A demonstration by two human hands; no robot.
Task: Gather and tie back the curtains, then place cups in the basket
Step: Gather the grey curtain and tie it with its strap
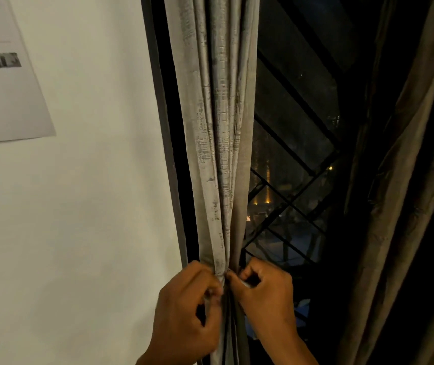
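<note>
Currently the gathered curtain [221, 154] hangs pinched between both hands: left hand [186, 309] grips its left side, right hand [266, 293] its right.

Curtain [218, 133]: you have woven grey cloth here, a soft sheen on its folds, with a rougher, worn-looking darker print in patches.
Second curtain [400, 180]: at your right, brownish cloth, smoother and plain, faintly lustrous.
Wall [84, 206]: painted, matt, smooth, off-white.
Paper sheet [5, 83]: thin matt paper stuck to your wall, with a grey printed strip.
Window frame [168, 154]: dark, smooth, matt; you cannot tell metal from plastic.
Grille [289, 204]: thin dark bars, metal by the look, dull finish.
Glass [284, 122]: glossy and dark.
</note>
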